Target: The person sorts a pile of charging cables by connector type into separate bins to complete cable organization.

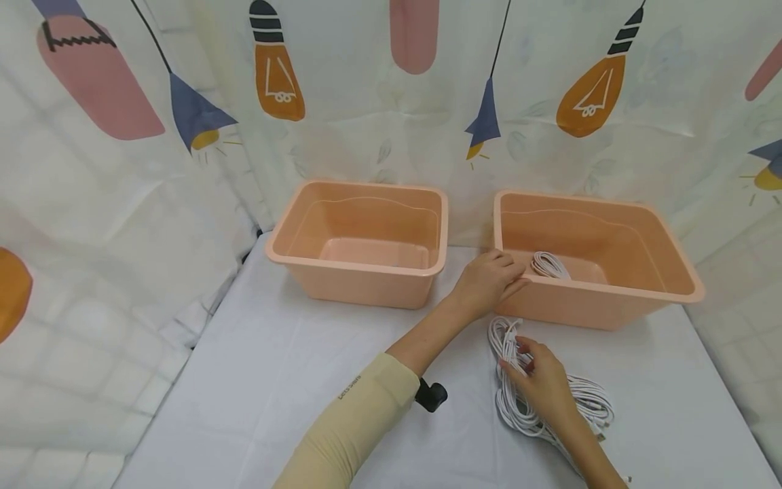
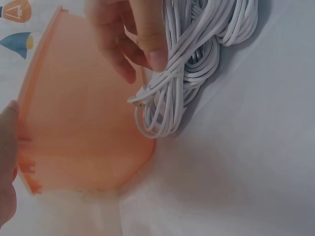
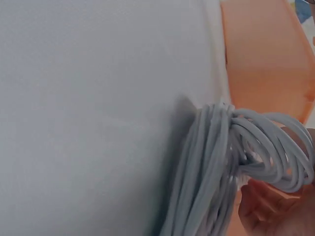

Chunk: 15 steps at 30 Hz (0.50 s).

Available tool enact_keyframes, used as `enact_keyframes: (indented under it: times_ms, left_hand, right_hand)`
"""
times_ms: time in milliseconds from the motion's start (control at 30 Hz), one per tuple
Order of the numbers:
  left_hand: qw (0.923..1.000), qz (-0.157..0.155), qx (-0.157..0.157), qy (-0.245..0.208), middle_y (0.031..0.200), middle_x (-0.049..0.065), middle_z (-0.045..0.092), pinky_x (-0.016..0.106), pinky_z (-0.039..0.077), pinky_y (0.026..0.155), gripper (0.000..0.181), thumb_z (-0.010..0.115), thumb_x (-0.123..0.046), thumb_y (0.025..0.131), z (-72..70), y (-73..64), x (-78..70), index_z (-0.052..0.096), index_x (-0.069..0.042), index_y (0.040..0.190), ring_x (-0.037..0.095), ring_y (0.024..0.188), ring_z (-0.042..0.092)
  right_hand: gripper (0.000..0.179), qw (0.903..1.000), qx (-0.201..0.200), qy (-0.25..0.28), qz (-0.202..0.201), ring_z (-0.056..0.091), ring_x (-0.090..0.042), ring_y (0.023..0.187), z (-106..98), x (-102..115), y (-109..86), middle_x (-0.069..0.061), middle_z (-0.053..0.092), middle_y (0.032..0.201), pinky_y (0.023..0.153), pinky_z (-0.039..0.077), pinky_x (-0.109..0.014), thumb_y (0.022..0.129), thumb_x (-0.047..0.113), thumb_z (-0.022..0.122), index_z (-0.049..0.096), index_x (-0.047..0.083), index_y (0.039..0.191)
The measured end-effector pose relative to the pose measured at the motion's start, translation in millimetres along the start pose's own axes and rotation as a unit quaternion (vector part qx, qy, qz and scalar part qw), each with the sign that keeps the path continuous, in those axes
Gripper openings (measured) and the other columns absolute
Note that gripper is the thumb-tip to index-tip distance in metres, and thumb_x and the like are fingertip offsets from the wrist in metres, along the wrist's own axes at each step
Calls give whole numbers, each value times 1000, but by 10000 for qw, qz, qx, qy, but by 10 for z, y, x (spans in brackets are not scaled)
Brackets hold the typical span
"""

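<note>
My left hand grips the front left corner of the right-hand peach plastic bin, with its fingers over the rim. A coiled white cable lies inside that bin. Below, on the white cloth, several bundled white cables lie in a heap. My right hand is over the upper end of the heap, thumb and fingers parted. The left wrist view has the thumb right at a tied cable bundle. In the right wrist view, cable loops partly hide the right hand.
A second peach bin stands to the left, with no cable visible in it. Behind both bins hangs a patterned curtain. A black wrist mount juts from under the left forearm. The white-covered table extends to the left.
</note>
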<state>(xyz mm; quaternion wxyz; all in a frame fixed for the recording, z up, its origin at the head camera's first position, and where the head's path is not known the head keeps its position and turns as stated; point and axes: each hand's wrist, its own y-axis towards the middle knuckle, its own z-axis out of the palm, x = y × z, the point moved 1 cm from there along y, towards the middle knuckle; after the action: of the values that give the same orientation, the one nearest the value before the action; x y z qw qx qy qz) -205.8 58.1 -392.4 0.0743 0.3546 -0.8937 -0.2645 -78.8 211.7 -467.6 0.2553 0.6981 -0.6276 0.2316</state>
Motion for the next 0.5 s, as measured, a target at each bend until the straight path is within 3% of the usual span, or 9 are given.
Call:
enact_keyframes:
  times_ms: [333,500]
  left_hand:
    - [9999,-54,58,79,100,-2,75,27,58,91,22,68,-36,105,-10,-6,-14,78,-17,108,17,106,69]
    - [10000,-55,37,61,101,-2,75,27,58,92,22,67,-36,105,-9,-5,-12,78,-17,108,17,107,70]
  right_hand:
    - [63,9985,-317,-453,-61,61,-25,80,129,-65,-30,-22,70,107,69,50,-42,86,21,88,61,-11,133]
    - [64,9977,-99,-624,244,67,-37,92,129,-50,-22,-28,67,114,77,55,-54,89,25,84,60,-13,134]
